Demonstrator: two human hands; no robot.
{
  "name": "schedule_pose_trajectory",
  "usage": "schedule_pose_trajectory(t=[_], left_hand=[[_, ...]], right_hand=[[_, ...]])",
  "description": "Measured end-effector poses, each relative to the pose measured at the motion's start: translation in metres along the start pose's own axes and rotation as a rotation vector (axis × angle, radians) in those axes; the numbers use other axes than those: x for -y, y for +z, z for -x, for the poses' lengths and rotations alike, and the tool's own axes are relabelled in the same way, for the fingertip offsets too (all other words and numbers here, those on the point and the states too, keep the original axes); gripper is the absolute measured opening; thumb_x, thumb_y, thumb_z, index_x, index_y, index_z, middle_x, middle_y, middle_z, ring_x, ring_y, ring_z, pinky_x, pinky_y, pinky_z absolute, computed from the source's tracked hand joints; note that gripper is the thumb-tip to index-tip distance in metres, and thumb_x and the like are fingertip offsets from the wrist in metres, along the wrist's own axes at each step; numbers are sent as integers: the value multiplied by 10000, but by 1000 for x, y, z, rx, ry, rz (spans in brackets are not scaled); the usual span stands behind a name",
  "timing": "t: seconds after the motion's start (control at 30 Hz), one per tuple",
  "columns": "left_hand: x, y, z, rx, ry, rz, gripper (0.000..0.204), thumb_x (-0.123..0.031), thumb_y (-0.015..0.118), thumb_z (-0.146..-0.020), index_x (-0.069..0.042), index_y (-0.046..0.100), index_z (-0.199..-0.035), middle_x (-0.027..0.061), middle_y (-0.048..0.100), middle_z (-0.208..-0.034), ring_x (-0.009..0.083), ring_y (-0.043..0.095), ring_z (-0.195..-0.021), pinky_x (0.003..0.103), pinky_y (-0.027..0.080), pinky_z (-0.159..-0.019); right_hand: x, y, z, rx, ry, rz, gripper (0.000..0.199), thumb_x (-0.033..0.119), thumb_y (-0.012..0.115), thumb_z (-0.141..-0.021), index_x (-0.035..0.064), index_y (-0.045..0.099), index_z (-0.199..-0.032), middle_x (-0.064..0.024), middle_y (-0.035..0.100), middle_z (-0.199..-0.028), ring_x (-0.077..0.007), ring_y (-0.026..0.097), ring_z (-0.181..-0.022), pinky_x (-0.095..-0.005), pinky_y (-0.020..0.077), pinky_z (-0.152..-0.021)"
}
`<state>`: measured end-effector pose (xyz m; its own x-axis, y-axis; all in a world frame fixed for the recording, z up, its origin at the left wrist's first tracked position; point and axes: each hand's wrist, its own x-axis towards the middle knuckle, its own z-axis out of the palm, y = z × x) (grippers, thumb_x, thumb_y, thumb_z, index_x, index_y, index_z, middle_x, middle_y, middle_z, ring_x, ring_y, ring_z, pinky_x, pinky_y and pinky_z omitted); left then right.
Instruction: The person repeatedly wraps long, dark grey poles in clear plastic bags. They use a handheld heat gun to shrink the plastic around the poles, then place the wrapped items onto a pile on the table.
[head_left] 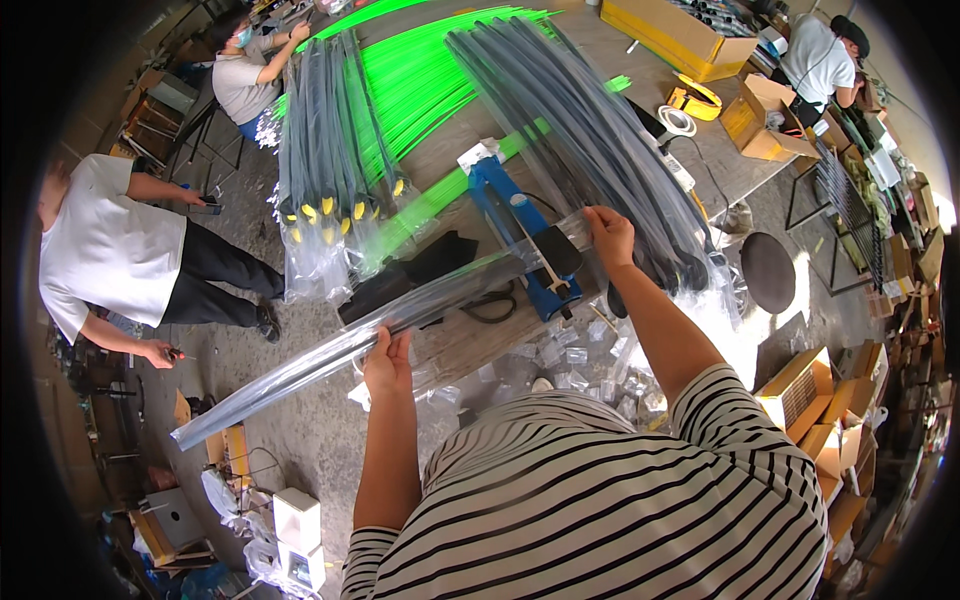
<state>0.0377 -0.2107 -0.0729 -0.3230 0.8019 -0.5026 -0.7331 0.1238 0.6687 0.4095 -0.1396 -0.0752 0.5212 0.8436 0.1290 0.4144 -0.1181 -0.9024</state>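
Observation:
Across the front of the table I hold a long clear plastic sleeve (290, 383) with dark rods inside; it slants from lower left to upper right. My left hand (388, 365) is closed around its middle, palm up. My right hand (610, 237) pinches its right end, by the blue bag sealer (548, 300) on the table. The sleeve's right end lies across the sealer, under or beside its dark arm; I cannot tell which. To the left of the sealer lies a black sheet (435, 262).
Bagged grey rods with yellow tips (330, 190) and more bagged dark rods (610, 150) flank bright green sticks (420, 80). A yellow tape measure (694, 98) and a tape roll (677, 121) sit right. A person in white (130, 240) stands left; two others work farther off. Plastic scraps litter the floor.

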Motion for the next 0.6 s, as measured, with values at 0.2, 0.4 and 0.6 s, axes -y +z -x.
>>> schedule_pose_trajectory(t=[0.2, 0.4, 0.6], left_hand=[[1, -11, -8, 78, 14, -27, 157, -46, 552, -808, -12, 527, -960, 92, 590, -947, 196, 597, -836, 344, 515, -771], [1, -18, -17, 52, -5, -9, 159, -37, 555, -802, -30, 533, -959, 80, 592, -936, 192, 595, -825, 341, 515, -767], [2, -7, -10, 33, -4, -5, 165, -23, 556, -798, -30, 530, -962, 77, 590, -920, 192, 593, -816, 342, 515, -764]], right_hand=[[-12, 3, -1, 2, -6, -318, 203, 209, 587, -800, 13, 635, -816, -17, 565, -574, -71, 492, -540, -225, 386, -519], [-13, -12, -9, 56, 21, -349, 233, 214, 569, -820, -15, 609, -831, -18, 596, -639, -59, 477, -586, -213, 383, -553], [6, -17, 2, 36, -35, -143, 273, 249, 608, -786, -5, 589, -884, -65, 610, -716, -111, 501, -608, -252, 395, -583]])
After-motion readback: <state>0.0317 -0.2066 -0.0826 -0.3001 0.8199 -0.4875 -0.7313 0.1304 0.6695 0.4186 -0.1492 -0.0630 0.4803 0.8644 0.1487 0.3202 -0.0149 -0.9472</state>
